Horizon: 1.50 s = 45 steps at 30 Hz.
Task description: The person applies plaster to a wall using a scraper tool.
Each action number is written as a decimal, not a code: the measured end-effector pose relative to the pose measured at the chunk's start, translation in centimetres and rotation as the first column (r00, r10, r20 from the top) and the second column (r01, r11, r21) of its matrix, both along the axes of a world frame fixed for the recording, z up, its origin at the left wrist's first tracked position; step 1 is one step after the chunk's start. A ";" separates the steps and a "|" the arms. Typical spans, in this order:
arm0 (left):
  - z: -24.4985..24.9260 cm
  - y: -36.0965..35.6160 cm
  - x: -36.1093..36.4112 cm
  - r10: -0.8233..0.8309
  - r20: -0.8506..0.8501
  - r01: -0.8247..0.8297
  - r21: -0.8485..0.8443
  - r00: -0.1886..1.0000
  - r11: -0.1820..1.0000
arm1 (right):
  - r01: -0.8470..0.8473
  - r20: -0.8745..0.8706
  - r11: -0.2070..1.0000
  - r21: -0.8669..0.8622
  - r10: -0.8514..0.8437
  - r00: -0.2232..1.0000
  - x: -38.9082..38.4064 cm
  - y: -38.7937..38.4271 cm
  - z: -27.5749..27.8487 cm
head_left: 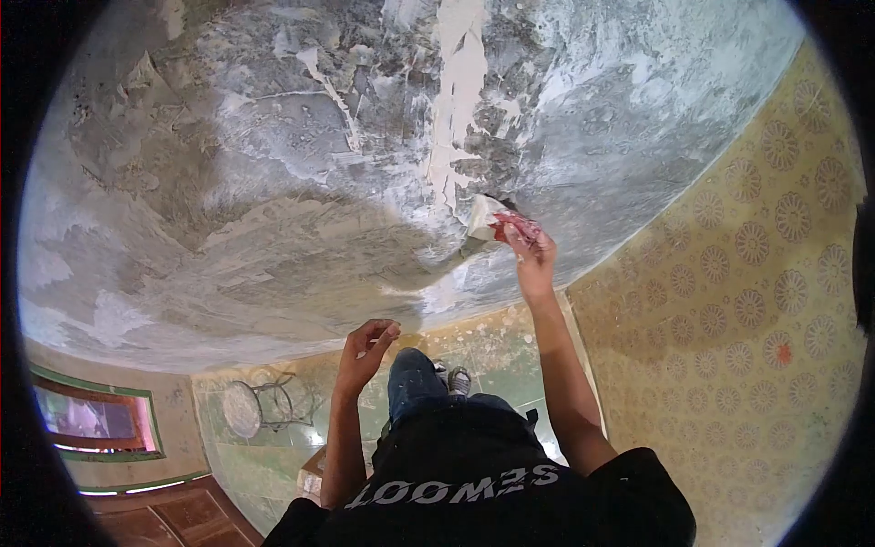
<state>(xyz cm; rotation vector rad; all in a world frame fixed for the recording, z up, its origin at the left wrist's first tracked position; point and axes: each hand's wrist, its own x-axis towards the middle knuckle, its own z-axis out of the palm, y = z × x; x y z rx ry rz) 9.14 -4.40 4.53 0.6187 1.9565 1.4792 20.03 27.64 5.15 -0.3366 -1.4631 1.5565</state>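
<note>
My right hand [533,251] grips a putty knife [483,217] with a red, putty-smeared handle, its pale, coated blade against the grey wall [319,228]. Just above the blade runs a thick vertical strip of whitish putty [460,82]. A thinner ridge of putty [333,96] lies to its left. My left hand [369,345] hovers low in front of the wall, its fingers loosely curled and nothing visible in them.
A yellowish patterned wall [729,310] meets the grey wall on the right. Below are green floor tiles [510,374], a round stool with a metal frame [244,408] and a cardboard box [312,474]. At lower left are a window [96,415] and brown wooden panels [182,520].
</note>
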 end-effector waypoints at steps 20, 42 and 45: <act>-1.2 -0.2 -0.9 -0.029 -0.017 0.029 0.000 0.999 1.000 | 0.289 -0.090 0.381 0.878 -0.460 0.883 -2.8 -6.9 3.1; -0.6 0.5 -1.5 -0.028 -0.042 0.027 -0.033 0.999 0.999 | 0.214 0.115 0.951 0.223 -0.243 0.963 2.2 -5.7 -1.3; -0.7 0.4 -1.5 -0.036 -0.043 0.034 -0.051 0.998 0.998 | 0.197 0.172 0.956 0.216 -0.235 0.957 3.4 -1.4 1.5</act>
